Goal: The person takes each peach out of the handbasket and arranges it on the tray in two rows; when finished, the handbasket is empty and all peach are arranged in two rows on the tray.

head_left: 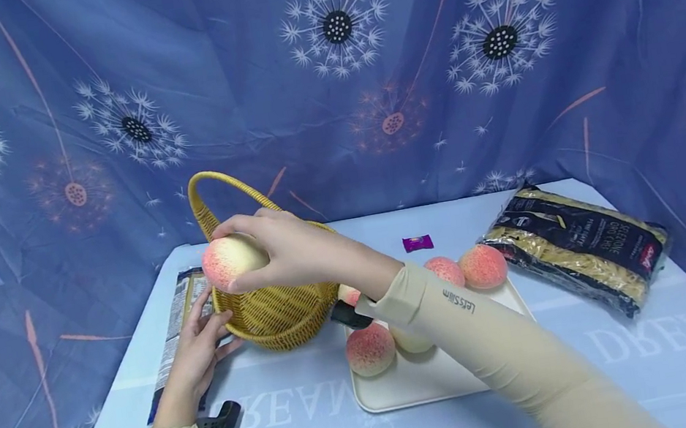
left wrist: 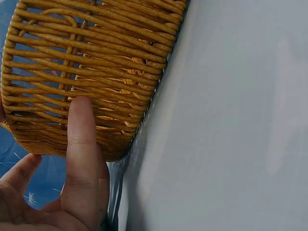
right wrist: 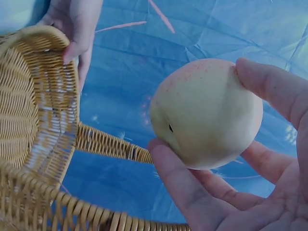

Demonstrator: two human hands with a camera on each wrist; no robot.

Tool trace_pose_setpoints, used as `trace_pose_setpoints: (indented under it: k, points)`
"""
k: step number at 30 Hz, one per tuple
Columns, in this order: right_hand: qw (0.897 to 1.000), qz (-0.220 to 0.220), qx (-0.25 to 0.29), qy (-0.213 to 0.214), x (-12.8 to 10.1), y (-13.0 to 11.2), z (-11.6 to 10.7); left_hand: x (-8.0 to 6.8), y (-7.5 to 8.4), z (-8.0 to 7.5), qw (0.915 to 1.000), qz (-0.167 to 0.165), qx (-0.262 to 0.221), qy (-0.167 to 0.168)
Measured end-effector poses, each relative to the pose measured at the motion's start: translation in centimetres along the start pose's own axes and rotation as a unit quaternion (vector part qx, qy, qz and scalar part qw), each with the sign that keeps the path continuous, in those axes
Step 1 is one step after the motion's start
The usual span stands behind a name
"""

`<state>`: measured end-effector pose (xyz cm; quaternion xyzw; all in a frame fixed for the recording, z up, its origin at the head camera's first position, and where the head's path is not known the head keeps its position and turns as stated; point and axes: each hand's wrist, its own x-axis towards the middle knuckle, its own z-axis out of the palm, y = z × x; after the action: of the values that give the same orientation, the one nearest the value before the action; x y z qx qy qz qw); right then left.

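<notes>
A person's right hand (head_left: 285, 252) holds a peach (head_left: 232, 260) in the air, the fingers (right wrist: 180, 183) curled round it from several sides, thumb on one side and the others opposite. The peach is pale yellow with a pink blush and sits fully inside the grip, above the left edge of a woven yellow basket (head_left: 277, 309). Seen from the right wrist, the basket's open inside lies just below and to the side of the fingers, with its arched handle (head_left: 213, 189) passing beneath the fruit.

The left hand (head_left: 197, 350) rests against the outer wall of the basket. Its fingers (left wrist: 82, 139) lie straight and flat on the weave, pressing the side rather than wrapping round it; the thumb sits apart below them. The basket stands on a pale blue bench (head_left: 605, 367) covered with a printed cloth.

Just beside the right forearm, well behind the fingers, a cream tray (head_left: 421, 383) holds more peaches: one (head_left: 370, 349) at its near left corner, two (head_left: 482, 265) at the far edge, and others partly hidden by the sleeve. A small purple sweet wrapper (head_left: 417, 243) lies on the bench beyond the tray. Far from both hands, at the right side of the bench, lies a dark bag of pasta (head_left: 577, 245). Another flat packet (head_left: 175, 320) lies under the left hand, next to the basket. A blue curtain (head_left: 320, 62) with dandelion patterns hangs behind everything.
</notes>
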<state>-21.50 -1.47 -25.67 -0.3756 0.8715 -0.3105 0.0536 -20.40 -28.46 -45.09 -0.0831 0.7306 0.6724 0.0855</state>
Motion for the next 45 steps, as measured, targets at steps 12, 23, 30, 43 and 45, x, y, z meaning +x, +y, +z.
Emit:
trace_pose_setpoints:
  k: [12,23,30,43,45]
  points:
    - [0.997,-0.004,0.058,0.043,-4.6,1.4,-1.3,0.1,0.0,0.0,0.9999,0.003,-0.01,0.003]
    - [0.99,0.038,0.108,0.081,-10.3,3.9,-2.5,0.0,0.0,0.1,0.9999,0.006,-0.008,0.001]
    - [0.985,0.085,0.105,0.104,-13.9,5.8,-2.9,0.0,0.0,0.1,0.9999,0.007,-0.01,0.004]
    - [0.967,0.16,0.119,0.16,-20.7,10.7,-3.3,-0.2,0.0,0.1,0.9999,0.008,-0.014,0.003]
    - [0.964,0.168,0.117,0.169,-21.8,11.3,-3.3,-0.1,0.0,0.1,0.9998,0.012,-0.017,0.0]
